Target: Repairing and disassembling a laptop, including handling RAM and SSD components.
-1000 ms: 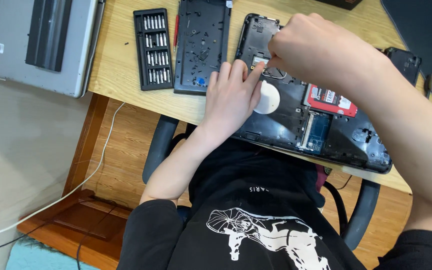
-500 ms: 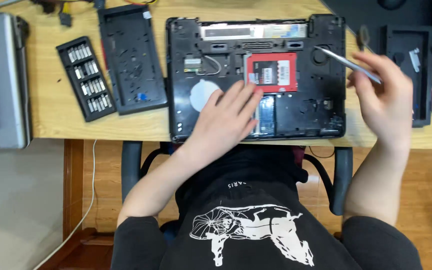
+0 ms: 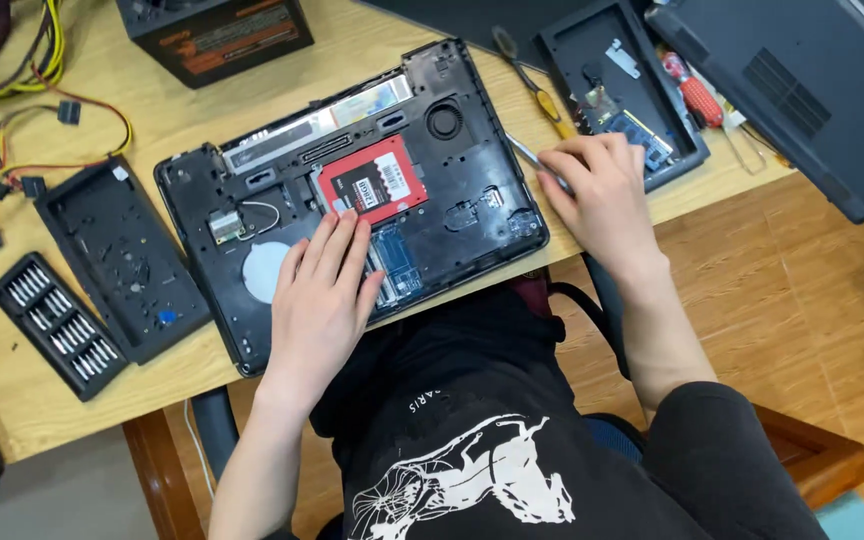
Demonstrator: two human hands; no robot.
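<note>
Looking down, head view: an opened laptop base [image 3: 352, 200] lies bottom-up on the wooden table [image 3: 12, 400], tilted, its near edge at the table's front rim
Left hand [image 3: 317, 300]: released and flat, palm down, fingers spread over the memory slot area, fingertips just touching the lower edge of the red-labelled drive [image 3: 372, 180]; it grasps nothing
Right hand [image 3: 602, 195]: clenched around a thin metal screwdriver [image 3: 532, 160], whose tip points at the right edge of the laptop base
Done so far: as a judgement, the bottom cover is already off, since the board, the fan [image 3: 444, 120], the wireless card [image 3: 224, 228] and the drive are bare; a removed black panel [image 3: 117, 260] lies to the left
Left to do: the drive and the memory module [image 3: 392, 270] sit in their bays; whether any screws remain in place is too small to tell
Beside the work: a screwdriver bit set [image 3: 52, 325] by the left panel; a second black tray [image 3: 622, 90] with small parts to the right; a red-handled screwdriver [image 3: 694, 98] and another dark laptop [image 3: 802, 90] far right
Surface and room: light wood table with yellow and red cables [image 3: 42, 110] at top left; wooden floor [image 3: 812, 290] below, and the person is seated in a chair
</note>
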